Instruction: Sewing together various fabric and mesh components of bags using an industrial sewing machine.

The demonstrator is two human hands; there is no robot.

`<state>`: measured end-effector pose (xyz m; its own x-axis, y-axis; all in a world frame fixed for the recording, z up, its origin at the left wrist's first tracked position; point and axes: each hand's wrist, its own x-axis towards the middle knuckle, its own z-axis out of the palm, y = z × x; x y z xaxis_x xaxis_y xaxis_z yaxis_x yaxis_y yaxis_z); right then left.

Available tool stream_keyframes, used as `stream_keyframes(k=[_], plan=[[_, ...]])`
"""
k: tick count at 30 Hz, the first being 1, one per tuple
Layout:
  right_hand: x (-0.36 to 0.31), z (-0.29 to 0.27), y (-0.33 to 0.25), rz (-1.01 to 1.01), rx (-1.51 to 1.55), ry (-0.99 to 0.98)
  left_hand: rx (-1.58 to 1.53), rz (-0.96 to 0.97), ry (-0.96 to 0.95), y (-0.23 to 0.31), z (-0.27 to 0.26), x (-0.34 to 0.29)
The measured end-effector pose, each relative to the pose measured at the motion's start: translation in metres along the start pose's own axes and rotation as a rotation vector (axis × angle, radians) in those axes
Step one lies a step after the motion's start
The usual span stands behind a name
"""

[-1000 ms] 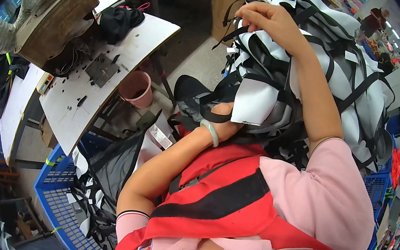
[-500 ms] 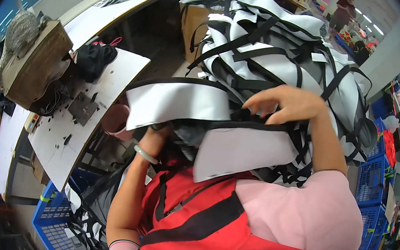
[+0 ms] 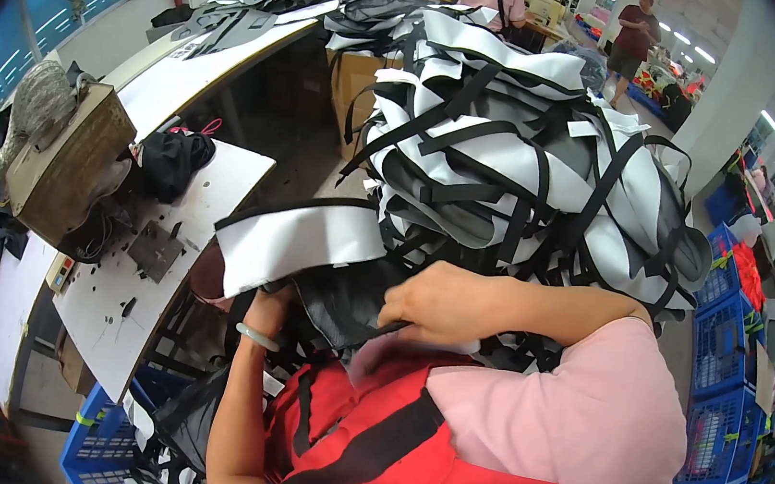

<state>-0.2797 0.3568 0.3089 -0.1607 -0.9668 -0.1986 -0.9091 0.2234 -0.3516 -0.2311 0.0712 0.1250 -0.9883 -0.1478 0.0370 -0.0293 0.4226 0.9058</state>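
A white fabric panel with black edging (image 3: 302,246) stands up in front of me, curved along its length. My left hand (image 3: 268,313), with a pale bangle at the wrist, grips its lower edge; the fingertips are hidden behind the cloth. Right beside that panel hangs a dark grey-black fabric piece (image 3: 341,302). My right hand (image 3: 433,301) has its fingers curled closed on the dark piece's right edge. Below that hand, a pale flap is smeared by motion against my red apron (image 3: 384,425).
A large heap of white and grey panels with black straps (image 3: 514,161) rises ahead. At left stand a white worktable (image 3: 99,303) and a boxy brown machine (image 3: 68,164). Blue crates are at lower left (image 3: 97,439) and right (image 3: 712,437). People are in the background.
My right hand has come down and left from above the pale panel onto the dark fabric. That pale panel has swung down toward my apron. The view has tilted up.
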Motion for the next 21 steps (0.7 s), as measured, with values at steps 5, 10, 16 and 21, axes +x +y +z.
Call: stream_keyframes(k=[5, 10, 16, 21], plan=[[0.021, -0.018, 0.017, -0.271, -0.189, 0.501, -0.105, 0.254, -0.194, 0.041, 0.007, -0.027], [0.041, -0.017, 0.021, -0.097, 0.306, -0.031, 0.007, 0.528, -0.116, 0.058, 0.023, -0.035], [0.002, -0.124, 0.055, 0.250, 0.160, 0.722, 0.012, 0.355, 0.372, 0.082, -0.029, -0.064], [-0.143, -0.235, 0.157, 0.245, 0.039, 1.455, 0.062, 0.437, 0.730, 0.072, -0.048, -0.063]])
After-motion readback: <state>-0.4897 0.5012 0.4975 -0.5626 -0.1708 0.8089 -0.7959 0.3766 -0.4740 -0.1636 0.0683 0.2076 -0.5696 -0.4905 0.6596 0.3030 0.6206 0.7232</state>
